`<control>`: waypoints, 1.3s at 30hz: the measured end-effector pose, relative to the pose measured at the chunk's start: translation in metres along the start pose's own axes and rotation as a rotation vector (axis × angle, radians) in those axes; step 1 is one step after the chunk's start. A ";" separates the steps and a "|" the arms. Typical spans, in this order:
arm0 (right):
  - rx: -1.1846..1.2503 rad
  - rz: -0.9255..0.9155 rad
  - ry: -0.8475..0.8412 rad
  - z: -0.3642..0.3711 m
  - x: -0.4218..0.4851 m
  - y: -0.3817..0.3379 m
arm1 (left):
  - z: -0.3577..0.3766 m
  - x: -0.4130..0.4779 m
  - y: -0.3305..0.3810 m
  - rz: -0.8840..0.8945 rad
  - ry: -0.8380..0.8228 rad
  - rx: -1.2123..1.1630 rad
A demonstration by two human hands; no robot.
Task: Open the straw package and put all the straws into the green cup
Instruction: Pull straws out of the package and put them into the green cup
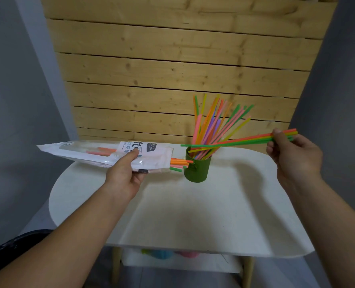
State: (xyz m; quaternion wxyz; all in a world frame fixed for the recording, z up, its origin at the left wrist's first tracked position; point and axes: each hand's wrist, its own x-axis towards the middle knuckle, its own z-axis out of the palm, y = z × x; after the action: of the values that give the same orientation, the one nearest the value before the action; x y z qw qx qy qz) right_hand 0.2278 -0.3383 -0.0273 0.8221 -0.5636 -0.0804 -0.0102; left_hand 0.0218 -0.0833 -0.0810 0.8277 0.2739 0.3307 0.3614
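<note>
Presently, straws (234, 141) are pinched in the right hand (295, 154) over the green cup (197, 168), and the package (101, 154) is gripped in the left hand (126, 175), whence protruding straws (180, 162) could be spilled if it is tilted.

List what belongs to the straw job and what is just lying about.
Job: straw package, gripped by the left hand; remaining straws poking from its mouth; green cup holding standing straws; bunch of straws pinched in the right hand.
Lying about: blurred colourful items on the shelf under the table.
</note>
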 end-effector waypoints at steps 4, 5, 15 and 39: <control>-0.098 -0.110 -0.009 0.001 -0.003 -0.001 | 0.000 0.000 0.000 -0.001 -0.003 0.004; -0.130 -0.138 -0.012 0.002 -0.003 -0.001 | 0.000 0.000 0.000 -0.002 -0.004 0.005; -0.300 -0.318 -0.088 0.008 -0.014 -0.011 | -0.001 0.001 -0.001 -0.001 -0.020 0.034; -0.334 -0.242 -0.249 0.047 -0.012 0.008 | 0.002 -0.004 -0.002 -0.031 -0.043 0.014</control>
State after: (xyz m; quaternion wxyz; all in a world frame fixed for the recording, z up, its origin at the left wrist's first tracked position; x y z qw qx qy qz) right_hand 0.2109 -0.2923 -0.0201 0.6941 -0.6749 -0.2452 -0.0522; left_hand 0.0215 -0.0880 -0.0797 0.8382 0.2823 0.3195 0.3402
